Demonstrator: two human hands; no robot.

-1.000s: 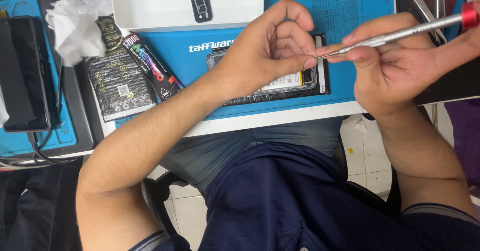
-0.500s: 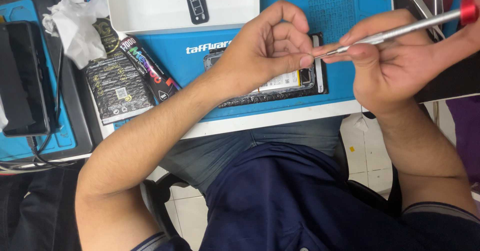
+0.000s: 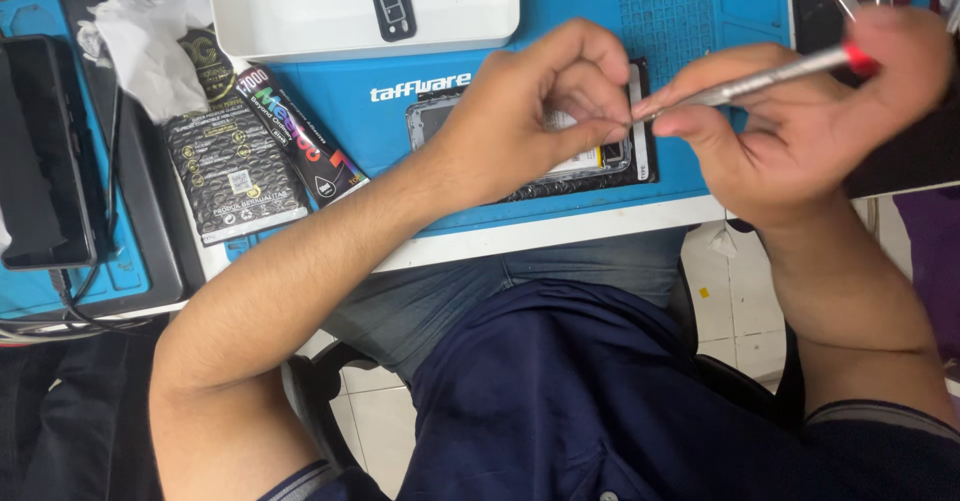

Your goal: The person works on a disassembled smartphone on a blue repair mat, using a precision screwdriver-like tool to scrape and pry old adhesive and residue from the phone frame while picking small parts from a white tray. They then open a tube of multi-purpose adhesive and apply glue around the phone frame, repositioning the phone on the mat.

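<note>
Over the opened phone (image 3: 600,161) on the blue work mat (image 3: 480,81), the right hand (image 3: 800,121) has its grip clamped on a slim metal tool with a red band (image 3: 770,73), held like a pen with the tip pointing left. The left hand (image 3: 545,111) has its fingers pinched together right at that tip; whatever sits between them is too small to make out. The phone lies open-backed under both hands, near the front edge of the counter (image 3: 560,231).

Behind it sits a white tray (image 3: 300,11) holding a small dark part (image 3: 392,6). To the left lie a black printed pouch (image 3: 230,171), a dark box with coloured lettering (image 3: 300,141) and crumpled white tissue (image 3: 140,41). Farther left, a dark phone (image 3: 45,151) rests on a second blue mat (image 3: 110,271), with a black cable (image 3: 80,291) beside it.
</note>
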